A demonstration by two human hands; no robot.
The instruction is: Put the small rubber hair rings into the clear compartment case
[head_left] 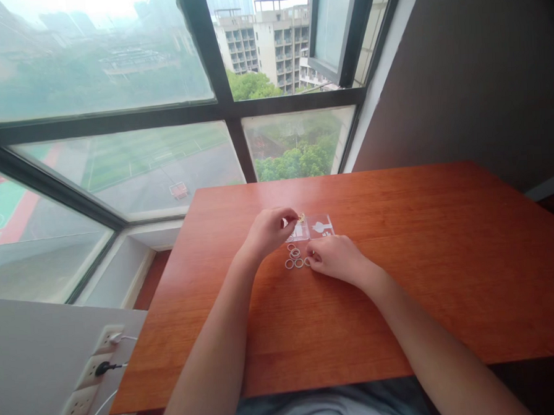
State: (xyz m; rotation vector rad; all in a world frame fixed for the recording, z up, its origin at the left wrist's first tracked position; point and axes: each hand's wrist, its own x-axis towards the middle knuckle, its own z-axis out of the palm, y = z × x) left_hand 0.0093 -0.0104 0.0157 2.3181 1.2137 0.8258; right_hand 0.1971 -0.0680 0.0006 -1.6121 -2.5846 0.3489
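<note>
A clear plastic case [321, 227] lies opened flat on the wooden table, with a white print on its right half. Over its left half, my left hand [274, 227] is closed in a pinch. Small gold-coloured pieces [301, 218] show right at those fingertips; their exact shape is too small to tell. Several pale rings [299, 263] lie in a cluster just in front of the case, some overlapping. My right hand [338, 255] rests low at the right of this cluster, thumb and fingers closed on the rightmost ring, which is partly hidden by them.
The reddish-brown table [446, 254] reaches far to the right. Beyond its back edge stands a dark-framed window [232, 111] with one pane swung out. At the lower left, wall sockets [94, 370] hold plugs with cables beside the table edge.
</note>
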